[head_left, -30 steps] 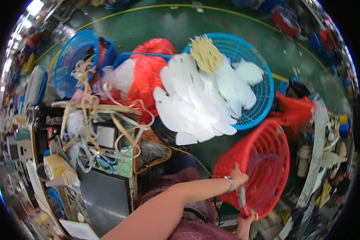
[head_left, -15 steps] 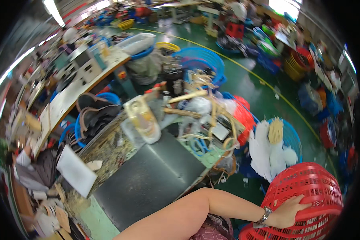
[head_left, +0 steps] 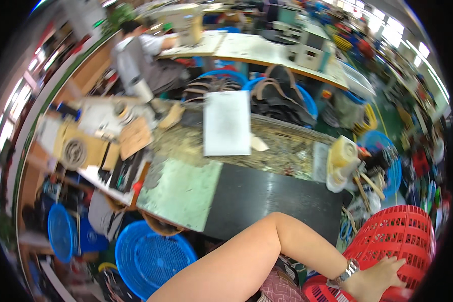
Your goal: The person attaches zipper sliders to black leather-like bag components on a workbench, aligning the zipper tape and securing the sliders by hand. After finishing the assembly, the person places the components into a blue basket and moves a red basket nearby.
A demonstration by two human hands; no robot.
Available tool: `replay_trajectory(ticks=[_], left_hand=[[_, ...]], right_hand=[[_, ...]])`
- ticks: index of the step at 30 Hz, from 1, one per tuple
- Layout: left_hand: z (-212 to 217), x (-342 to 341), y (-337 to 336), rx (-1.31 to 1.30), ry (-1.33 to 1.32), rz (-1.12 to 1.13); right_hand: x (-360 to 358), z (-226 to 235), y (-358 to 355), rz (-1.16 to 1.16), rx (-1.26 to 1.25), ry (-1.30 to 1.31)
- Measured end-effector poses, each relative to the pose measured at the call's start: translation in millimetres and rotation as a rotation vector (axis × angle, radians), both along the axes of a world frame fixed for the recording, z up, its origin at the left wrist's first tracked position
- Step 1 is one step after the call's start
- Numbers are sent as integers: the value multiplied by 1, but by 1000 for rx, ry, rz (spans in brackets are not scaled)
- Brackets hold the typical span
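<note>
My left arm reaches across the front from the lower edge, with a metal watch on the wrist. At the lower right my left hand is closed on a red plastic basket with slotted sides. The basket is tipped on its side, and its lower part runs out of view. My right hand does not show. Just beyond my arm lies a dark board on the workbench, beside a pale green surface.
A white board and a yellowish bottle-like container stand on the bench. A round blue basket is at the lower left. Farther off, a person sits at a sewing machine. Blue tubs hold dark cut pieces.
The view has swung left, bringing in the blue basket and more of the seated person. My left hand stays on the red basket, which keeps nearly the same place in view.
</note>
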State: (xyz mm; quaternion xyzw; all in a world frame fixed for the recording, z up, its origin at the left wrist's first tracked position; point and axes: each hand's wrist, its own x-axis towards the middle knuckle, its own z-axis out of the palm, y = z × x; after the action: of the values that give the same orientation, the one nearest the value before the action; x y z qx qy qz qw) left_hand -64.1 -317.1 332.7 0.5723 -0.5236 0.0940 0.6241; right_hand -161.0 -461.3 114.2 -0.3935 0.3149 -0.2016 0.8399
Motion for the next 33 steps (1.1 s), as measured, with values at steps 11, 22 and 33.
replay_trajectory(ticks=[11,22,33], left_hand=[[5,57,184,-20,520,265],[-22,-40,297,-117,511,899],[-43,-182,303,-533,619,1292]], right_hand=[[114,25,42,436,-56,-64],[194,37,66,790,-33,-185],[241,13,50,1154,264,-422]])
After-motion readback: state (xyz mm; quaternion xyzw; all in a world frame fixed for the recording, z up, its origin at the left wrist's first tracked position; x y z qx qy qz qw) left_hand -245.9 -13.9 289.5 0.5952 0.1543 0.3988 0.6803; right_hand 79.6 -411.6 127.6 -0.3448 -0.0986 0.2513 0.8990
